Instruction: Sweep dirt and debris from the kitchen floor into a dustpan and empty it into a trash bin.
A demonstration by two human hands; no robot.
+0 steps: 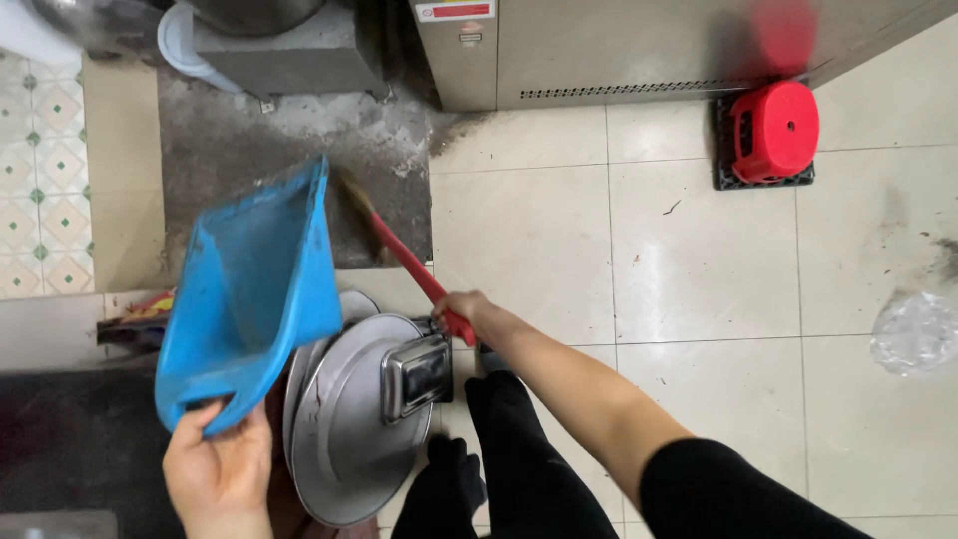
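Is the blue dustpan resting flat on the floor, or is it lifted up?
Lifted. The left hand holds the blue dustpan by its handle, tilted in the air above the round metal lids, not on the tiled floor.

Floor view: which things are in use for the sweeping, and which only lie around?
In use: blue dustpan in left hand; red-handled broom in right hand.
Lying around: red stool, metal lids, steel tray, plastic bag.

Dustpan: blue plastic, dusty inside, held off floor, tilted, open mouth up toward grey concrete patch, handle end down in left hand. Broom: red handle gripped in right hand, slanting up-left, straw bristles behind dustpan's right edge, over concrete patch near tile edge.
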